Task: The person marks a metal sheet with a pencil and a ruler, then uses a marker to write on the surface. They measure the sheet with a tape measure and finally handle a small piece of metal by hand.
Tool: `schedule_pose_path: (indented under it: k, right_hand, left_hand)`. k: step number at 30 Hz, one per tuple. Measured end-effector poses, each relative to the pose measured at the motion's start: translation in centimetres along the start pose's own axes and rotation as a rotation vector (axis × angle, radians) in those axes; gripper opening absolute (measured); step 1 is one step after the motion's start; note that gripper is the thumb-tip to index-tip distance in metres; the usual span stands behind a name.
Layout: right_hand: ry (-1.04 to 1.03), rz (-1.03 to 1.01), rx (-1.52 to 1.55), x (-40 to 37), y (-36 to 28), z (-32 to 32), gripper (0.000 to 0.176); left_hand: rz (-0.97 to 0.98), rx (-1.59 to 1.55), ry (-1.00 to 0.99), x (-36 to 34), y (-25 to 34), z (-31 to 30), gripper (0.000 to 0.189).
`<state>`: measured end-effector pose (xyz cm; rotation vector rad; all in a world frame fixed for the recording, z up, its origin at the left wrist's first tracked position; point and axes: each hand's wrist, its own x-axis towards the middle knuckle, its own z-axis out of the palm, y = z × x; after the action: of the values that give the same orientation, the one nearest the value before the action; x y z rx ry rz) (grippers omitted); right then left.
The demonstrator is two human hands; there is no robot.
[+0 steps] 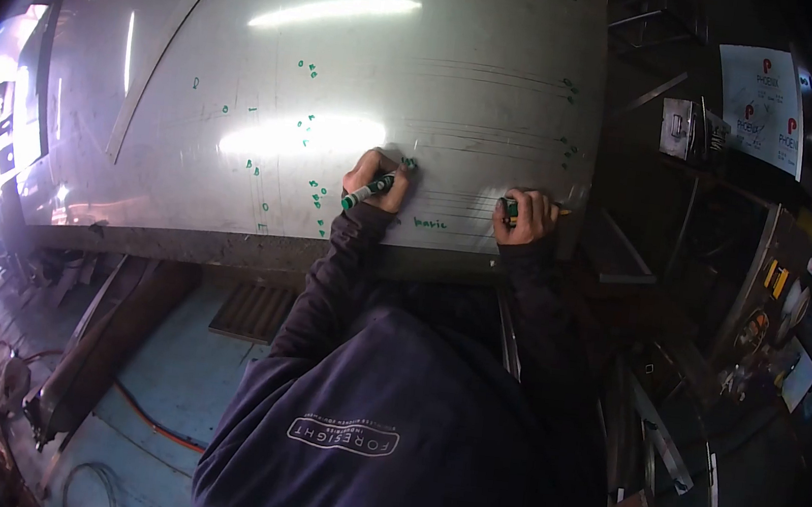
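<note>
My left hand is closed around a green-and-white marker pen, resting on a large shiny metal sheet. Small green writing shows right beside those fingers. To the right, my right hand lies on the sheet near its right edge, fingers curled around a dark object with some green on it. A yellow pointed end sticks out on the far side of this hand; I cannot make out exactly what is held. Thin ruled lines and a green handwritten word lie between the hands.
A long thin metal strip lies on the sheet's left part. Several green marks dot the sheet. Below its front edge are a ribbed brown piece and an orange hose. A cluttered shelf and metal offcuts stand at right.
</note>
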<state>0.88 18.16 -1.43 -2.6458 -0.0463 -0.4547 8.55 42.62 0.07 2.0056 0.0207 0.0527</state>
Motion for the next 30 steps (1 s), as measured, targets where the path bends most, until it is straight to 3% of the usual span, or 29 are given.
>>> schedule_pose_path:
  k: [4, 7, 14, 16, 21, 30]
  right_hand:
    - [0.016, -0.004, 0.009, -0.1, 0.2, 0.1, 0.02]
    - [0.021, 0.0, 0.014, 0.0, 0.0, 0.1, 0.02]
    - [0.021, -0.013, 0.004, 0.3, -0.2, -0.2, 0.019]
    - [0.018, -0.014, 0.013, 0.4, -0.3, -0.3, 0.019]
    - [0.021, -0.028, 0.006, 0.5, -0.5, -0.3, 0.018]
    - [0.008, -0.024, -0.026, 0.8, -1.3, -0.8, 0.018]
  left_hand:
    - [0.047, -0.014, 0.034, 0.2, -0.2, -0.9, 0.018]
    - [-0.022, -0.085, 0.113, 0.3, 0.3, -2.3, 0.016]
    - [0.052, 0.073, -0.058, 0.2, -0.2, -1.9, 0.015]
    - [-0.069, -0.043, 0.089, 0.2, -0.5, -2.7, 0.016]
    - [-0.059, 0.095, 0.134, -0.2, -1.7, -5.6, 0.021]
    - [-0.02, 0.017, 0.194, 0.4, -2.1, -7.2, 0.017]
